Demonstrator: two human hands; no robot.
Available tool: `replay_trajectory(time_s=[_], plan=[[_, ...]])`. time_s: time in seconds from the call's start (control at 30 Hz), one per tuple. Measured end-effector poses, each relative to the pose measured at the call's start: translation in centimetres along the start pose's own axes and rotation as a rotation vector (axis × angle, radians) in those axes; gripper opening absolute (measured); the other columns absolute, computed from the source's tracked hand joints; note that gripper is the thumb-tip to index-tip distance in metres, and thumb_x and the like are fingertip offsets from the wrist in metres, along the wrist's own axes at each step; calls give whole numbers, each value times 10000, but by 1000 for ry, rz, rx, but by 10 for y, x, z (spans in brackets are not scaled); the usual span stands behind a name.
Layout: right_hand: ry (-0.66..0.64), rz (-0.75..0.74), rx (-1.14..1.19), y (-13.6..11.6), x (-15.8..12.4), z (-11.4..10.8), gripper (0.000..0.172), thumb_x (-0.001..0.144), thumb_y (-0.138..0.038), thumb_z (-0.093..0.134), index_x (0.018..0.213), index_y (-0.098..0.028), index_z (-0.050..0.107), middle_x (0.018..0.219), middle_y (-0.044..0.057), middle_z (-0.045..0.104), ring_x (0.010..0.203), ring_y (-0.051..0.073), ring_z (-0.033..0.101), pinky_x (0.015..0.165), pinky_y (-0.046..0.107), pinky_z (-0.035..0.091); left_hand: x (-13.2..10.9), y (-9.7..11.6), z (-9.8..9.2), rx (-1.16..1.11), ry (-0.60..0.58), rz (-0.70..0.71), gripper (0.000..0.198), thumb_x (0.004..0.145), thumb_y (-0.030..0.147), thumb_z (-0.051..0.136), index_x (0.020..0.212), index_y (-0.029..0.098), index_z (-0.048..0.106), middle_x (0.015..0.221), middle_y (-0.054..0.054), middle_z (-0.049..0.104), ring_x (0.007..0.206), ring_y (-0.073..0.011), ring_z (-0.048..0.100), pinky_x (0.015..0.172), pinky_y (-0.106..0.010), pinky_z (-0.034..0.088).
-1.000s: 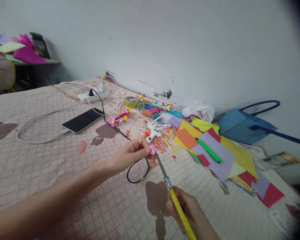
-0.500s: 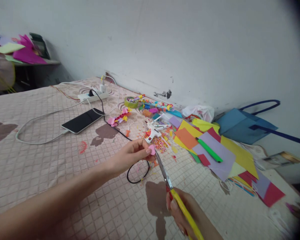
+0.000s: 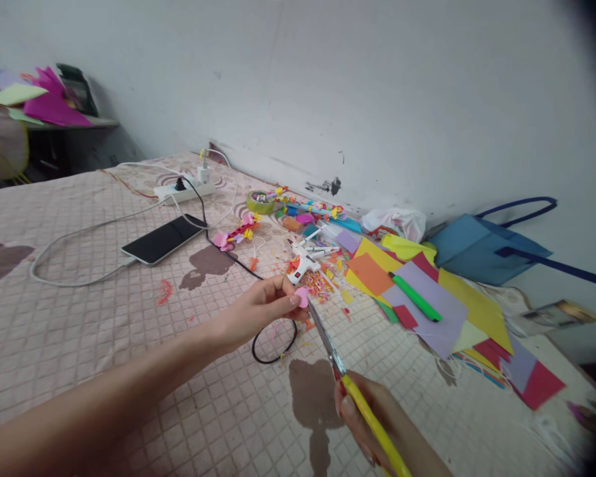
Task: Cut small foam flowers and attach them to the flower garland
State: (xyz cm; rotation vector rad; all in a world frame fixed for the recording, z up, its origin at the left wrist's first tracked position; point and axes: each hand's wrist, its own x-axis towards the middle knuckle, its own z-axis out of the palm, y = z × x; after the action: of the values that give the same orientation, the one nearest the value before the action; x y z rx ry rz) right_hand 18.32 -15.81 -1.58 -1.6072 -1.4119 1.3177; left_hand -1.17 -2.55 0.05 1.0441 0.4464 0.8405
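One pink piece is hovering over the quilted cloth, inward of its far edge; blurry, probably light, bendy, creasing easily. Fingers of left hand are pinching its rim, safest hold; right hand is gripping scissors.

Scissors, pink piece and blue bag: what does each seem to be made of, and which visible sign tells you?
Scissors: the blades look like metal, given their silvery sheen; the yellow handle is probably plastic, smooth and evenly coloured. Pink piece: perhaps craft foam or paper, matte and flat-coloured; too small to tell which. Blue bag: possibly fabric, with a dull surface and soft creases.
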Motion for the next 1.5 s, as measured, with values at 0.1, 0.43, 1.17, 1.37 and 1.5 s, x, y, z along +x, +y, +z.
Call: replay_trajectory(time_s=[0.1,0.43,1.17,1.37,1.5], plan=[[24,-5,-12,0,0,0,530,741,-706,516,628,-193,450,514,-53,343,426,58,234,371,211,157,0,1,0,0,-7,1,189,790,283,672,729,148,554,743,-7,616,709,-103,596,714,-237,440],[-4,-16,-89,4,2,-5,556,737,-737,478,647,-191,419,546,-51,339,487,76,289,445,214,230,1,-2,-4,12,-48,-12,189,808,266,655,742,142,529,771,6,605,745,-97,611,738,-230,440],[59,-18,-242,9,3,-10,431,753,-597,518,637,-193,425,551,-41,340,491,89,290,447,236,218,2,-4,-4,61,-75,-1,193,827,272,629,729,145,521,780,0,602,773,-109,612,759,-252,442],[14,-5,-283,7,3,-15,389,759,-561,525,653,-198,435,560,-35,368,496,97,304,463,243,229,1,-2,-3,43,-69,-8,193,821,259,637,721,142,521,773,4,603,757,-102,614,751,-244,444],[10,-1,-281,11,4,-15,422,758,-612,506,673,-204,439,562,-35,371,496,102,302,458,243,224,0,-6,-2,44,-33,8,185,822,270,636,743,142,529,770,-1,617,749,-102,596,758,-251,442]])
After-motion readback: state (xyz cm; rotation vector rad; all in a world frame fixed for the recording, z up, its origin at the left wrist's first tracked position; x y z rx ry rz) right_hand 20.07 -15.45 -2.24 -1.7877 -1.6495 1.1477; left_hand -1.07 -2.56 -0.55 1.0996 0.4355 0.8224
